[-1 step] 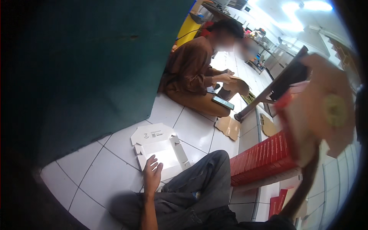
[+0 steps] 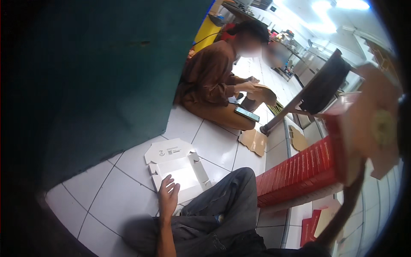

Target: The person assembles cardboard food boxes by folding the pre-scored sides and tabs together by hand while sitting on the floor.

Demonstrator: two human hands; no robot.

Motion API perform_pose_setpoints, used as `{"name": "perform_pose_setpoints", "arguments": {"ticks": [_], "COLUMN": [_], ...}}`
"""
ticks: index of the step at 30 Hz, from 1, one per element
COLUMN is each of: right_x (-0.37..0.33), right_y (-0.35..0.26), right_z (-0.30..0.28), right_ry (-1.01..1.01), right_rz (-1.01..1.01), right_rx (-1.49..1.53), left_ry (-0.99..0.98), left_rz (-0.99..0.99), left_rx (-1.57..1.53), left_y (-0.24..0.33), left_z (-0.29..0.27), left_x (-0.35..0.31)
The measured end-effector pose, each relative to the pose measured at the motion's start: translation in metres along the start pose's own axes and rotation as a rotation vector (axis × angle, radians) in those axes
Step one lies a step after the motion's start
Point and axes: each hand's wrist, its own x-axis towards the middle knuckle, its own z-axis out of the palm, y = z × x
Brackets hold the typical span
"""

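My left hand [image 2: 168, 195] is open, fingers spread, over the near left edge of a white cardboard box [image 2: 199, 171]. That box lies on the floor with its lid folded back, in front of my crossed legs. My right hand [image 2: 361, 166] is raised at the far right, its fingers hidden behind a cardboard box [image 2: 370, 118] that it holds. This box is red outside and brown inside, blurred, with its lid flap standing up. It is at the upper end of a long row of red boxes [image 2: 295, 173] packed tightly together beside my knee.
A dark green panel [image 2: 98, 85] rises on the left. Ahead, a co-worker [image 2: 209, 77] sits handling a brown cardboard piece [image 2: 265, 94], a phone [image 2: 247, 114] on the thigh. Cardboard pieces [image 2: 253, 142] lie on the floor. A metal leg [image 2: 278, 118] stands near the step.
My right hand and the red-and-brown cardboard box have shifted a little to the right. My left hand stays almost in place over the white box.
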Motion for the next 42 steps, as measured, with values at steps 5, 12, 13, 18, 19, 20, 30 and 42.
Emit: {"name": "perform_pose_setpoints", "arguments": {"ticks": [5,12,13,18,19,20,30,42], "right_x": [-0.006,-0.088,-0.094,-0.122,-0.132,-0.140,-0.157,-0.181], "right_y": [0.074,0.193,0.193,0.181,0.178,0.175,0.178,0.235], "right_z": [-0.148,-0.253,-0.244,-0.223,-0.231,-0.234,-0.245,-0.283], "right_ry": [0.337,0.840,0.897,1.045,1.019,0.985,1.011,0.593], "right_rz": [0.051,0.551,0.596,0.661,0.666,0.676,0.829,0.950], "right_rx": [-0.037,0.809,0.793,0.622,0.574,0.535,0.073,-0.401], "left_ry": [-0.002,-0.257,-0.243,-0.179,-0.191,-0.208,-0.169,-0.144], "left_rz": [-0.121,-0.163,-0.190,-0.214,-0.225,-0.223,-0.249,-0.213], "left_rx": [-0.023,0.097,0.113,0.108,0.117,0.138,0.138,0.133], "left_y": [0.004,-0.005,-0.005,-0.011,-0.010,-0.011,-0.010,-0.008], "left_z": [-0.010,0.009,0.005,0.002,0.005,0.006,-0.002,-0.003], "left_x": [0.000,0.005,0.007,0.008,0.006,0.005,0.004,0.005]}}
